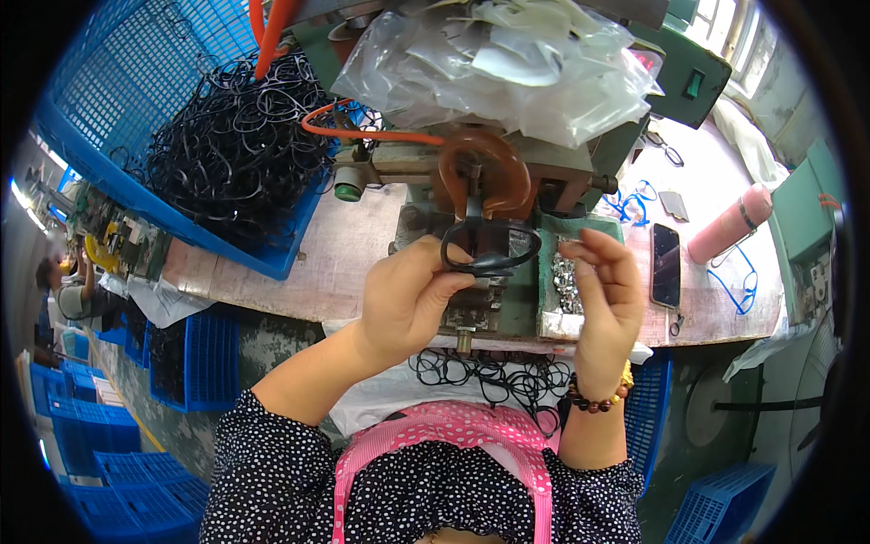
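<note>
Between the thumb and fingers of my left hand [403, 295] is a black eyeglass frame [494, 269], held in front of the bench machine [515, 172] with its orange-brown curved guard. My right hand [609, 299] is raised just right of the frame, apart from it. Its thumb and forefinger are drawn together, and whatever they pinch is too small to name. Below and beside those fingers lies a tray of small shiny metal parts [564, 288]. Several more black frames [498, 376] rest on white cloth over my lap.
A blue crate [113, 100] heaped with black frames [240, 154] stands left. Clear plastic bags [507, 72] sit atop the machine. Rightward lie a phone [665, 265], a pink bottle [730, 223] and blue frames [634, 204]. Another person [71, 295] is far left.
</note>
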`<state>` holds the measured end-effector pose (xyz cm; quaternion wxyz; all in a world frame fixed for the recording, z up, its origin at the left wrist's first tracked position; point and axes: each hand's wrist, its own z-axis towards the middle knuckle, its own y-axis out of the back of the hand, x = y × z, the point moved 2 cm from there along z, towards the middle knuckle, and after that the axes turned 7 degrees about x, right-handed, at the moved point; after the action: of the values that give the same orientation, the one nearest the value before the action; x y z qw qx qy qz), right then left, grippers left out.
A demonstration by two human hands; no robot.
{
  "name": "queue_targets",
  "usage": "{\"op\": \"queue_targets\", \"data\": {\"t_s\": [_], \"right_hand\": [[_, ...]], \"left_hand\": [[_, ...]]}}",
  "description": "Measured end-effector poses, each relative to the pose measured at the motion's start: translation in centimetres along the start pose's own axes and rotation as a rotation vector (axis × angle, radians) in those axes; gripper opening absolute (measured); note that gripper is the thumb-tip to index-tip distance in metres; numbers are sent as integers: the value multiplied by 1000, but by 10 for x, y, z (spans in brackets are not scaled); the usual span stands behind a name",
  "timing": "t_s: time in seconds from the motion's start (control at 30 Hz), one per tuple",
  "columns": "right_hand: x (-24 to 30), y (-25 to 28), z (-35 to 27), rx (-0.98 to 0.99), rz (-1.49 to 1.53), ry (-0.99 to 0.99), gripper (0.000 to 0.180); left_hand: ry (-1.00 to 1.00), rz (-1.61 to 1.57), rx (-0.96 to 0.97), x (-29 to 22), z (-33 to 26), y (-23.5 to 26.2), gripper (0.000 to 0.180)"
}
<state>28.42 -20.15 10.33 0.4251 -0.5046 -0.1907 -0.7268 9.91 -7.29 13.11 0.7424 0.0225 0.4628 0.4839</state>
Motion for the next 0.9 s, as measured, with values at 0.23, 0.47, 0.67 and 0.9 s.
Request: {"op": "queue_targets", "data": {"t_s": [0.23, 0.47, 0.67, 0.9], "right_hand": [[-59, 66, -17, -401, -226, -206, 23], [-67, 54, -31, 116, -1172, 91, 22], [-67, 42, -19, 104, -1152, 107, 9], [-83, 45, -26, -172, -686, -63, 6]], "left_hand": [[-214, 93, -39, 2, -2, -3, 23], [-237, 208, -97, 1, -5, -5, 29], [-231, 159, -98, -7, 2, 1, 26], [-195, 562, -357, 18, 0, 120, 12]]}}
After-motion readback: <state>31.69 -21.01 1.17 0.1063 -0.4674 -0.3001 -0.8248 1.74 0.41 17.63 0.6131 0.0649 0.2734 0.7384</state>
